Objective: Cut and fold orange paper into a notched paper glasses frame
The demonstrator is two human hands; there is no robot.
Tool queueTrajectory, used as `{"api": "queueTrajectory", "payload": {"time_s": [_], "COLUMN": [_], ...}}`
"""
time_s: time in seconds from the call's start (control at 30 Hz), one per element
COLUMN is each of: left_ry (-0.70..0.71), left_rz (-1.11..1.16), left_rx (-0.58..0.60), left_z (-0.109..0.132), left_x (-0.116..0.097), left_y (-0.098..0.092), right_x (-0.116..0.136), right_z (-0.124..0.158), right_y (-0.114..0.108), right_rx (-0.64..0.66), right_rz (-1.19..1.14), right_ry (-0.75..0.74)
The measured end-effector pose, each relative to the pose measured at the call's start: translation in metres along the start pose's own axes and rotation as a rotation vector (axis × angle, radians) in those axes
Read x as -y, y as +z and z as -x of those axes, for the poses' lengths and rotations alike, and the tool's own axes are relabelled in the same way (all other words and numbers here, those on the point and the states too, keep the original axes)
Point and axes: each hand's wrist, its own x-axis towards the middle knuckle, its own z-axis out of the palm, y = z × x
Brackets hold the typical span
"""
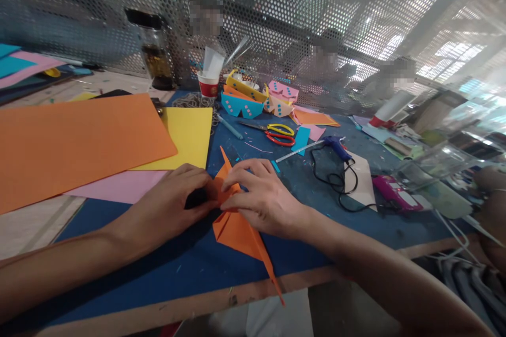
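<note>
A piece of folded orange paper (237, 234) lies over the blue mat near the table's front edge, one narrow pointed end reaching past that edge. My left hand (177, 197) pinches it at its left side, thumb and fingers closed on the paper. From the right, my right hand (263, 195) grips its middle with bent fingers. The fingers hide part of the folds. Left of my hands lie a large orange sheet (79, 142), a yellow sheet (190, 134) and a pink sheet (122, 187), overlapping one another.
Beyond my hands lie scissors (279, 134), a blue glue gun (336, 147) with a looped black cord, and decorated paper pieces (242, 105). A paper cup (208, 84) and a jar of dark liquid (156, 60) stand near the perforated screen (269, 26). People are behind it.
</note>
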Motion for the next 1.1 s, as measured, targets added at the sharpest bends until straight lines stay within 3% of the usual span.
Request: {"api": "queueTrajectory", "payload": {"time_s": [0.37, 0.6, 0.73, 0.83, 0.97, 1.1], "left_ry": [-0.024, -0.030, 0.113, 0.241, 0.400, 0.604], "left_rz": [0.009, -0.033, -0.198, -0.266, -0.353, -0.436], "left_rx": [0.002, -0.042, -0.110, -0.071, -0.051, -0.122], "left_z": [0.001, 0.006, 0.014, 0.022, 0.025, 0.021], "left_x": [0.004, 0.002, -0.014, -0.021, -0.014, -0.010], "left_y": [0.001, -0.001, -0.008, -0.009, -0.004, -0.001], "right_x": [0.005, 0.005, 0.004, 0.005, 0.004, 0.001], "right_z": [-0.004, -0.003, -0.002, -0.002, -0.001, 0.002], "right_y": [-0.012, -0.011, -0.010, -0.009, -0.007, -0.003], "right_rx": [0.136, 0.137, 0.139, 0.148, 0.099, 0.049], "right_rz": [0.084, 0.115, 0.131, 0.146, 0.154, 0.176], "right_ry": [-0.072, -0.085, -0.070, -0.067, -0.096, -0.131]}}
